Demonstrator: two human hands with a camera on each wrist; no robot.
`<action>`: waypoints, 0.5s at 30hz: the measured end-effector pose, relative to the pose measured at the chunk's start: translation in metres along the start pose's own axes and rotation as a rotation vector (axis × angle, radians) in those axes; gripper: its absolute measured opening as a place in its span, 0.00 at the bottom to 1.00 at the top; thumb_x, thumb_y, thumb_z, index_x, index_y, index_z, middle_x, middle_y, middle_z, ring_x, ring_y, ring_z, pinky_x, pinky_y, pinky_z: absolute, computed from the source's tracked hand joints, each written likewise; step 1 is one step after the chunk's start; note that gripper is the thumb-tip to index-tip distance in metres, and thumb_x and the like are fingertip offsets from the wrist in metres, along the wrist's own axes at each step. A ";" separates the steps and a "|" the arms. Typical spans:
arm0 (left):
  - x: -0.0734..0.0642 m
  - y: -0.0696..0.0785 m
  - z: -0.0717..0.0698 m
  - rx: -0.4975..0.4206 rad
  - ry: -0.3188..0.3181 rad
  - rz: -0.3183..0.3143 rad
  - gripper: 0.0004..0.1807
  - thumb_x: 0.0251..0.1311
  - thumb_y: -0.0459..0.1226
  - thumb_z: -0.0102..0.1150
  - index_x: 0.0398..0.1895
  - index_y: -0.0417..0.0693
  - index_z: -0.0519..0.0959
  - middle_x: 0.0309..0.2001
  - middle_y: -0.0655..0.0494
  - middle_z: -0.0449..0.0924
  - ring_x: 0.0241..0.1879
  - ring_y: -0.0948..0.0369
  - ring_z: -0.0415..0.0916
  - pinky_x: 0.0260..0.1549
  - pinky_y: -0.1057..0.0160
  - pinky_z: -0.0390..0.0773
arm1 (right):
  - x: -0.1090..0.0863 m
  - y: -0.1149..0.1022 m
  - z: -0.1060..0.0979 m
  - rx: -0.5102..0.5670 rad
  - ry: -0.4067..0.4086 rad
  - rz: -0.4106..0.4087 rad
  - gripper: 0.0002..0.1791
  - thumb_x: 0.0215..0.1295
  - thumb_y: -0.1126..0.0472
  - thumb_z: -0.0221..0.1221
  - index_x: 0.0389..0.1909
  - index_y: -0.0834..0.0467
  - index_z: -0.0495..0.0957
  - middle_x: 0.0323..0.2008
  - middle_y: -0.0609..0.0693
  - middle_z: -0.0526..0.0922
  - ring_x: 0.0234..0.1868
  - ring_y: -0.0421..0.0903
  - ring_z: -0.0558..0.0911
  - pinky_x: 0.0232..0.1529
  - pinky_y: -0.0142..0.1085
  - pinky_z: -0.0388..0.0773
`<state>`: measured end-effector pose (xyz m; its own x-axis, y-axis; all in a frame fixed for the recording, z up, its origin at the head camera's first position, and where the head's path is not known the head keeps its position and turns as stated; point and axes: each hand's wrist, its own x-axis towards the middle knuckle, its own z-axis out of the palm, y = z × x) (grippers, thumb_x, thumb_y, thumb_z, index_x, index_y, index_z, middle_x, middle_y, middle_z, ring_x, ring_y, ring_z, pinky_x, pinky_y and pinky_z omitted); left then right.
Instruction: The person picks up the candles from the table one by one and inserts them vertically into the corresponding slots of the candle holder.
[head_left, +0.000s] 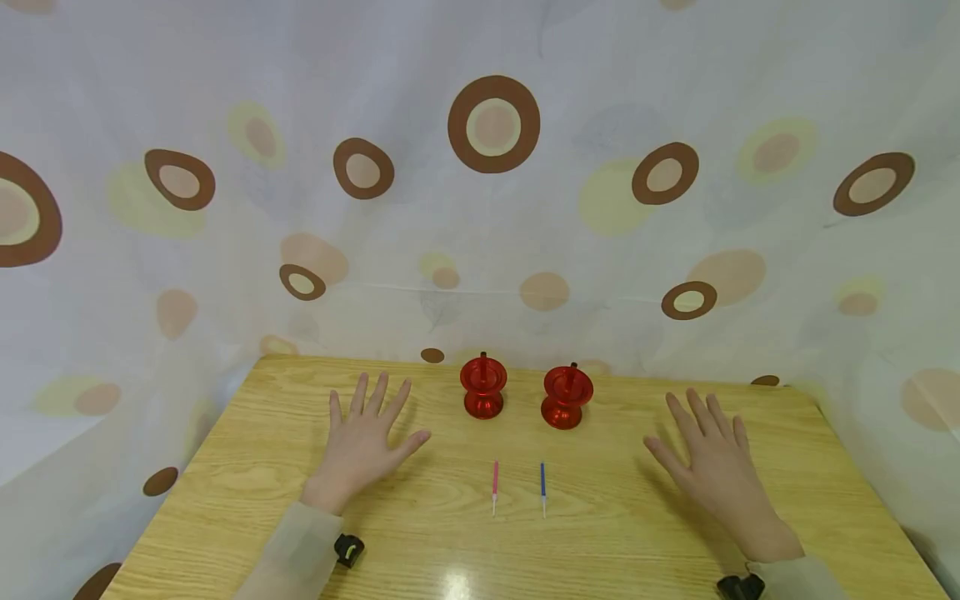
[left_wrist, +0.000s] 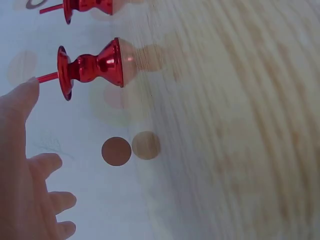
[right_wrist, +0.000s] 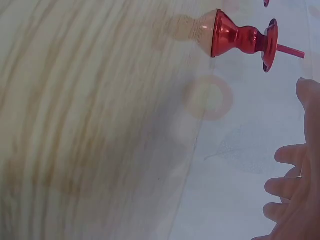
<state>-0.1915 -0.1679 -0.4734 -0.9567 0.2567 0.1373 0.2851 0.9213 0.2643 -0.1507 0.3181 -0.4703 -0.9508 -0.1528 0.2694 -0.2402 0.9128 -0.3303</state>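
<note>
Pale sleeves (head_left: 288, 557) at the near side of a wooden counter (head_left: 420, 550), left hand (head_left: 358, 450) and right hand (head_left: 716, 471) reaching forward over it, backs up.
Fingers of both hands are straight and fanned, holding nothing, thumbs angled inward. Between the hands, a pink candle (head_left: 495, 479) and a blue candle (head_left: 543, 481) lie side by side, apart, white ends toward the person; beyond them, a left red candle holder (head_left: 483, 405) and a right red candle holder (head_left: 561, 413) stand upright near the back edge.
</note>
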 end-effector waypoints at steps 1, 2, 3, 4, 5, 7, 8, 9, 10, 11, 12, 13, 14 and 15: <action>0.000 0.000 0.000 -0.003 0.008 0.003 0.48 0.67 0.70 0.51 0.84 0.59 0.55 0.83 0.43 0.46 0.83 0.40 0.34 0.71 0.24 0.29 | 0.000 0.000 0.000 0.002 0.004 -0.002 0.44 0.76 0.39 0.57 0.80 0.63 0.59 0.77 0.75 0.55 0.79 0.75 0.48 0.72 0.75 0.33; 0.001 0.000 0.000 -0.006 0.016 0.005 0.48 0.67 0.70 0.51 0.84 0.59 0.56 0.83 0.43 0.47 0.83 0.40 0.36 0.71 0.24 0.30 | 0.001 0.000 0.001 0.005 0.007 -0.004 0.43 0.76 0.40 0.57 0.79 0.63 0.59 0.76 0.75 0.56 0.78 0.76 0.49 0.72 0.75 0.34; 0.001 0.000 0.000 -0.007 0.024 0.006 0.48 0.67 0.70 0.51 0.84 0.58 0.57 0.83 0.43 0.48 0.82 0.40 0.37 0.71 0.23 0.31 | 0.001 0.000 0.001 0.006 0.013 -0.007 0.43 0.76 0.40 0.58 0.79 0.64 0.60 0.76 0.75 0.57 0.78 0.76 0.50 0.72 0.76 0.35; 0.001 0.000 0.000 -0.008 0.029 0.007 0.48 0.67 0.70 0.51 0.84 0.58 0.57 0.83 0.43 0.49 0.82 0.40 0.38 0.71 0.23 0.32 | 0.001 -0.001 0.001 0.010 0.021 -0.010 0.42 0.75 0.41 0.58 0.78 0.64 0.61 0.75 0.75 0.58 0.77 0.76 0.51 0.72 0.76 0.36; 0.002 0.000 0.000 -0.009 0.038 0.008 0.48 0.67 0.70 0.51 0.83 0.57 0.59 0.82 0.43 0.51 0.82 0.40 0.40 0.71 0.23 0.34 | 0.001 -0.001 0.001 0.012 0.032 -0.016 0.42 0.75 0.41 0.59 0.77 0.64 0.63 0.75 0.75 0.60 0.77 0.77 0.53 0.71 0.76 0.38; 0.002 0.000 0.001 -0.011 0.047 0.007 0.48 0.66 0.70 0.51 0.83 0.57 0.60 0.82 0.42 0.53 0.82 0.39 0.42 0.71 0.22 0.36 | 0.002 -0.002 0.002 0.016 0.069 -0.040 0.40 0.74 0.43 0.61 0.75 0.65 0.66 0.72 0.75 0.64 0.74 0.77 0.58 0.69 0.77 0.45; 0.003 0.000 0.001 -0.014 0.051 0.006 0.48 0.67 0.70 0.52 0.82 0.56 0.61 0.81 0.42 0.54 0.82 0.39 0.42 0.71 0.22 0.37 | 0.002 -0.002 0.002 0.017 0.094 -0.054 0.38 0.73 0.44 0.63 0.73 0.66 0.68 0.70 0.74 0.67 0.71 0.76 0.62 0.68 0.77 0.49; 0.003 0.000 0.001 -0.017 0.054 0.006 0.47 0.67 0.70 0.52 0.82 0.56 0.62 0.81 0.41 0.55 0.81 0.39 0.44 0.71 0.22 0.38 | 0.002 -0.002 0.003 0.014 0.123 -0.072 0.37 0.72 0.46 0.64 0.71 0.66 0.70 0.67 0.74 0.70 0.68 0.76 0.66 0.66 0.76 0.54; 0.003 0.001 0.001 -0.021 0.055 0.006 0.46 0.67 0.69 0.52 0.81 0.55 0.63 0.81 0.41 0.56 0.81 0.39 0.44 0.71 0.22 0.39 | 0.003 -0.003 0.003 0.011 0.152 -0.088 0.36 0.71 0.47 0.66 0.69 0.67 0.72 0.63 0.73 0.74 0.64 0.75 0.70 0.63 0.74 0.58; 0.004 0.001 0.001 -0.023 0.054 0.006 0.46 0.67 0.69 0.52 0.81 0.55 0.64 0.81 0.41 0.56 0.81 0.39 0.45 0.71 0.22 0.40 | 0.003 -0.004 0.004 0.006 0.178 -0.105 0.35 0.69 0.49 0.67 0.67 0.68 0.73 0.60 0.73 0.76 0.61 0.74 0.73 0.61 0.73 0.61; 0.004 0.001 0.001 -0.023 0.051 0.006 0.45 0.68 0.68 0.52 0.80 0.54 0.65 0.80 0.41 0.57 0.81 0.39 0.46 0.71 0.22 0.41 | 0.004 -0.004 0.004 0.005 0.201 -0.122 0.34 0.68 0.50 0.68 0.66 0.68 0.75 0.57 0.72 0.79 0.57 0.72 0.75 0.59 0.71 0.64; 0.004 0.001 0.002 -0.021 0.051 0.008 0.45 0.68 0.68 0.52 0.80 0.54 0.65 0.80 0.41 0.58 0.81 0.39 0.47 0.71 0.22 0.42 | 0.004 -0.004 0.005 0.002 0.220 -0.135 0.33 0.67 0.51 0.69 0.64 0.69 0.76 0.54 0.71 0.80 0.54 0.71 0.77 0.57 0.69 0.66; 0.004 0.001 0.002 -0.023 0.050 0.011 0.44 0.69 0.67 0.52 0.79 0.54 0.66 0.80 0.41 0.58 0.80 0.39 0.48 0.70 0.22 0.44 | 0.005 -0.005 0.005 0.002 0.232 -0.144 0.32 0.66 0.52 0.70 0.63 0.69 0.77 0.51 0.70 0.82 0.52 0.70 0.79 0.56 0.67 0.68; 0.004 0.001 0.002 -0.026 0.050 0.014 0.43 0.69 0.67 0.52 0.79 0.53 0.67 0.79 0.42 0.59 0.80 0.39 0.49 0.70 0.23 0.45 | 0.005 -0.007 0.005 0.003 0.240 -0.153 0.31 0.66 0.53 0.70 0.62 0.69 0.77 0.50 0.69 0.83 0.51 0.69 0.80 0.55 0.66 0.69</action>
<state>-0.1955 -0.1649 -0.4745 -0.9488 0.2536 0.1885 0.3001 0.9099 0.2863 -0.1551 0.3095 -0.4710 -0.8298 -0.1946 0.5230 -0.3787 0.8847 -0.2718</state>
